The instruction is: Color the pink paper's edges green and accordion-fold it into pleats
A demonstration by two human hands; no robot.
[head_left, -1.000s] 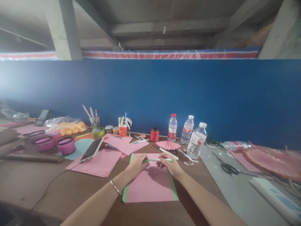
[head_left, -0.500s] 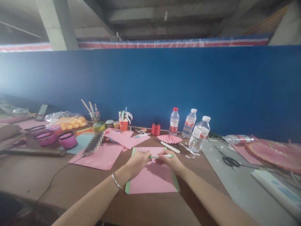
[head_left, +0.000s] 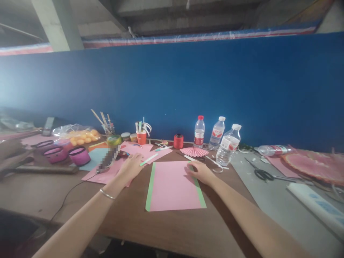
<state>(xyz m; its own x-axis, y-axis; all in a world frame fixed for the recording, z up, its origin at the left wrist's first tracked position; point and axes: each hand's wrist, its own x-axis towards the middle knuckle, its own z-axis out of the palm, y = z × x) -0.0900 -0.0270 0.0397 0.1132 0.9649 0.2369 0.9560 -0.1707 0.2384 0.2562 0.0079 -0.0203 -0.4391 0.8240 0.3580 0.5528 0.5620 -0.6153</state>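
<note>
A pink sheet (head_left: pixel 173 186) with green strips down its left and right sides lies flat on the brown table. My right hand (head_left: pixel 200 172) rests at its upper right corner, fingers bent, thumb and forefinger apart. A silver bangle circles the wrist of my left hand (head_left: pixel 131 166), which reaches left over loose pink paper (head_left: pixel 114 167) with its fingers stretched out. Beside those fingertips lies a green-and-white marker (head_left: pixel 149 159); whether they still touch it is hard to see. A white stick-like tool (head_left: pixel 188 157) is partly hidden behind my right hand.
Behind the sheet stand a red cup of pens (head_left: pixel 141 137), a red spool (head_left: pixel 178 142), a folded pink paper fan (head_left: pixel 194 152) and upright water bottles (head_left: pixel 227 147). Scissors (head_left: pixel 264 175) and a white power strip (head_left: pixel 317 202) lie right. Purple containers (head_left: pixel 80 156) sit left.
The marker, held between both hands before, now lies left of the sheet's top. My left hand has moved left; my right hand has come down to the sheet's upper right corner.
</note>
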